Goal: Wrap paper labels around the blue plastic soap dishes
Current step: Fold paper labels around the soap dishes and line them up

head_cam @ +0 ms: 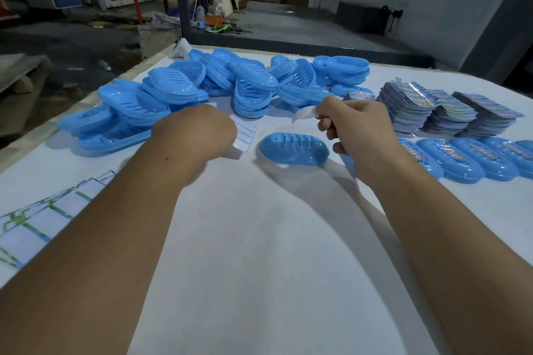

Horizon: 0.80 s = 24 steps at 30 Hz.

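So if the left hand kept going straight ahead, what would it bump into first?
Probably the white paper sheet right past the left hand, which its fingers may already touch. Beyond that lies the heap of blue soap dishes. Depth is hard to judge from this one view.

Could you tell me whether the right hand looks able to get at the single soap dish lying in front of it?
Probably yes: the soap dish lies alone on bare table, just left of the right hand, nothing between them. That hand is pinching a white strip, though.
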Motion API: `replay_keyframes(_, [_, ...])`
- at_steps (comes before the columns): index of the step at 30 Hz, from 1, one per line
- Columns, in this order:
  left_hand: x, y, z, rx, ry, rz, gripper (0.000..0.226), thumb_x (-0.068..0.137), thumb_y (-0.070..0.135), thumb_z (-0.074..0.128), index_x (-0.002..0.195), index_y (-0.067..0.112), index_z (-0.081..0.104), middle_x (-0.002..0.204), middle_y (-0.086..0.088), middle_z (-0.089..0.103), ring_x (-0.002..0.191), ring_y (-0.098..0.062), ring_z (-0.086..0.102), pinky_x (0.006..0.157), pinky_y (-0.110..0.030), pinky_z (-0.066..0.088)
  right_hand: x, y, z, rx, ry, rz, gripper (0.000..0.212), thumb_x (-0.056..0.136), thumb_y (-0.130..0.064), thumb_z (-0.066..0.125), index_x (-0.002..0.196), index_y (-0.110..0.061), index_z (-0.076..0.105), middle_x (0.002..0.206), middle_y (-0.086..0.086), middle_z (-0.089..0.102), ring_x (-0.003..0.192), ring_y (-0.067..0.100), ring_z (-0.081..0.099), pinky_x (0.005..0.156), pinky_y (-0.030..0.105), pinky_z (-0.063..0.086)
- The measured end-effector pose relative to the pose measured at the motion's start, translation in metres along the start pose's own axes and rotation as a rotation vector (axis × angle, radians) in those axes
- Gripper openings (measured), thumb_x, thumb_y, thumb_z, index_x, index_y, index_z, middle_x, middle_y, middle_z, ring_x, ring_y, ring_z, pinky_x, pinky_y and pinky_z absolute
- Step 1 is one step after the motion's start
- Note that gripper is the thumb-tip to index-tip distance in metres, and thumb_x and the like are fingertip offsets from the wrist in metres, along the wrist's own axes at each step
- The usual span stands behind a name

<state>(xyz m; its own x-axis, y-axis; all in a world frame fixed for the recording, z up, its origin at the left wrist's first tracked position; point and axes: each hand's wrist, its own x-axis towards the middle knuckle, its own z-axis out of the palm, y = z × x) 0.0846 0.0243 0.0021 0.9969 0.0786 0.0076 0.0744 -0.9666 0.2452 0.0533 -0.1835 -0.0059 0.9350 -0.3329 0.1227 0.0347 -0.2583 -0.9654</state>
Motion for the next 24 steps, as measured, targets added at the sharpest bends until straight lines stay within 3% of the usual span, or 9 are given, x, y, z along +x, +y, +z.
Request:
replay_keyframes(4, [-0.001,-0.014,-0.004,0.123,-0.036,-0.085,0.027,0.094,0.037,0.043,0.104,0.015,0.055,0.095,-0.006,0.057,0.093,-0.025,0.055,0.078,-0.039,0.044,-0.002,0.002,0.002,-0.014,-0.026,-0.008,0.021,0.073,-0.031,0.068,0.066,-0.011,0.073,0.056,-0.007,0.062,0.051,0.009,0.046,0.046,0.021,0.036])
replay_keyframes(9, [0.002,-0.020,-0.002,0.159,0.178,-0.093,0.031,0.088,0.045,0.054,0.085,0.014,0.051,0.080,-0.006,0.053,0.068,-0.022,0.048,0.054,-0.032,0.035,-0.003,0.003,0.007,-0.082,-0.042,-0.041,0.024,0.076,-0.030,0.068,0.055,-0.017,0.069,0.056,-0.007,0.065,0.058,0.015,0.044,0.052,0.027,0.036])
replay_keyframes(11, [0.002,-0.012,-0.002,-0.029,0.276,-0.010,0.031,0.085,0.042,0.059,0.077,0.013,0.053,0.076,-0.006,0.059,0.066,-0.021,0.051,0.052,-0.031,0.036,-0.003,0.005,0.008,-0.124,-0.038,-0.075,0.026,0.077,-0.030,0.068,0.056,-0.015,0.069,0.056,-0.008,0.065,0.055,0.013,0.044,0.050,0.025,0.036])
replay_keyframes(13, [-0.001,0.002,-0.001,-0.389,0.314,0.147,0.023,0.082,0.033,0.064,0.072,0.012,0.065,0.065,0.004,0.066,0.064,-0.012,0.058,0.056,-0.028,0.043,-0.004,0.006,0.009,-0.165,-0.035,-0.130,0.026,0.078,-0.029,0.068,0.063,-0.008,0.070,0.054,-0.005,0.062,0.051,0.012,0.043,0.045,0.020,0.035])
replay_keyframes(16, [-0.013,0.023,0.005,-0.787,0.259,0.325,0.019,0.083,0.026,0.073,0.066,0.018,0.071,0.044,0.017,0.055,0.045,0.001,0.049,0.050,-0.014,0.038,-0.005,0.007,0.011,-0.200,-0.043,-0.222,0.025,0.080,-0.025,0.069,0.066,-0.004,0.070,0.057,0.012,0.060,0.048,0.011,0.041,0.042,0.017,0.033])
replay_keyframes(18, [-0.018,0.030,0.011,-0.875,0.184,0.369,0.020,0.084,0.025,0.075,0.065,0.022,0.071,0.043,0.018,0.053,0.042,0.003,0.047,0.046,-0.007,0.034,-0.005,0.007,0.011,-0.208,-0.050,-0.269,0.026,0.082,-0.024,0.068,0.066,-0.002,0.068,0.058,0.016,0.056,0.045,0.009,0.037,0.041,0.015,0.031])
replay_keyframes(21, [-0.019,0.031,0.016,-0.939,0.117,0.372,0.016,0.083,0.025,0.077,0.068,0.021,0.077,0.051,0.011,0.061,0.046,0.004,0.049,0.049,-0.006,0.038,-0.006,0.007,0.011,-0.216,-0.064,-0.324,0.031,0.083,-0.025,0.068,0.069,0.002,0.065,0.053,0.006,0.045,0.047,0.010,0.031,0.040,0.016,0.026])
replay_keyframes(24, [-0.019,0.031,0.016,-0.953,0.074,0.362,0.015,0.085,0.026,0.077,0.071,0.021,0.079,0.059,0.008,0.069,0.051,0.005,0.055,0.052,-0.005,0.040,-0.006,0.007,0.011,-0.197,-0.073,-0.349,0.028,0.083,-0.028,0.071,0.066,-0.006,0.067,0.052,0.003,0.043,0.047,0.009,0.030,0.040,0.015,0.025])
